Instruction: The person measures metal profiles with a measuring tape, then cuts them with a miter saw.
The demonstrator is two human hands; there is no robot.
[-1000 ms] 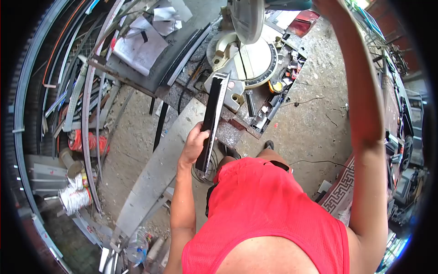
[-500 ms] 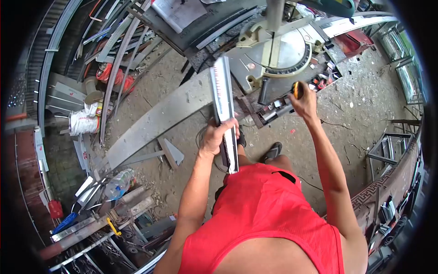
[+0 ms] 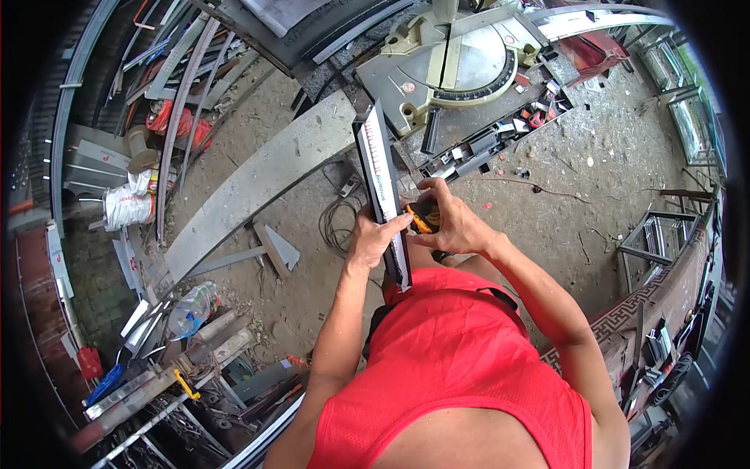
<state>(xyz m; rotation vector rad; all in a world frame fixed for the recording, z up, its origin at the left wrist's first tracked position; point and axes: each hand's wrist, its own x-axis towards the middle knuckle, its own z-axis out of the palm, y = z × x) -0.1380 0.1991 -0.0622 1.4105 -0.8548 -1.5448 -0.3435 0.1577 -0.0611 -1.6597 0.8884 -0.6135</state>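
Note:
My left hand (image 3: pixel 373 238) is closed around the lower half of a dark metal profile (image 3: pixel 380 180) with a white printed film on its face. The piece points away from me, its near end by my red shirt. Close against its right side, my right hand (image 3: pixel 457 223) grips a yellow and black tape measure (image 3: pixel 423 218). The tape measure's case sits right at my left thumb. Beyond the far end of the profile stands a miter saw (image 3: pixel 476 70) with a round, slotted base.
A long grey board (image 3: pixel 258 187) runs to the left of the profile. Small offcuts (image 3: pixel 516 129) fill a tray along the saw's front edge. Metal strips (image 3: pixel 183 102) and a white sack (image 3: pixel 129 205) lie at far left. A coiled cable (image 3: pixel 337 227) rests on the ground.
My right hand has come from beside the saw's tray in to the profile, bringing the tape measure with it. My left hand still holds the profile, and the view has shifted slightly.

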